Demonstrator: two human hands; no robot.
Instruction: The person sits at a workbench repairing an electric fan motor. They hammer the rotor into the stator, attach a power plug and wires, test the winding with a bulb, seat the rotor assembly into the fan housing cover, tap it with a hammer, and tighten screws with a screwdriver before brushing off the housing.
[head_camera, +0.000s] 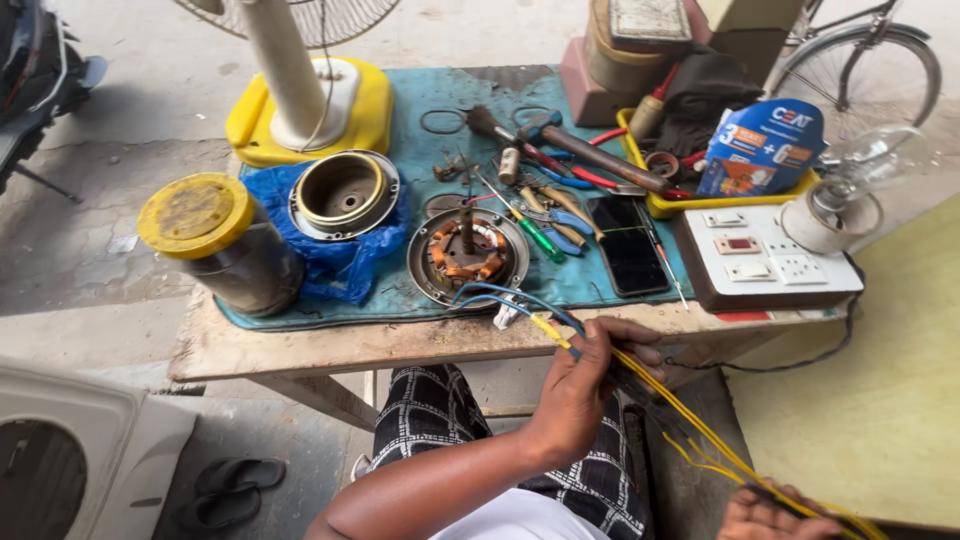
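At the bench edge: a person is sitting, knees under the table (300, 350), working over the lap.
Left hand: the left hand (585, 385) is curling closed around the wires (690, 425), with thumb and fingers pinching the bundle just below the table edge.
Right hand: the right hand (775, 515) is showing only partly at the lower frame edge; it appears to be gripping the far end of the yellow strands, but whether it is closed cannot be told.
Wire location: the wires are running from the stator (467, 255) on the blue mat (600, 280), over the table edge, through the left hand and down toward the right hand.
Wire make-up: blue leads are leaving the stator; yellow strands are continuing past the left hand.
Handling: the wires are looking light, thin and limp, so they are likely bending and slipping easily; the insulation is looking smooth.
Grip point: pinching close to the blue-to-yellow joint is giving the best control; pulling hard is risking strain on the stator windings.
Stator: it is lying flat in its round metal housing, copper coils facing up.
Nearby items: a phone (630, 245), pliers (555, 220), a screwdriver (530, 230) and a switchboard (765, 260) are lying just beyond the stator.
Left side: a jar (220, 245) and a fan base (310, 110) are standing well apart from the hands.
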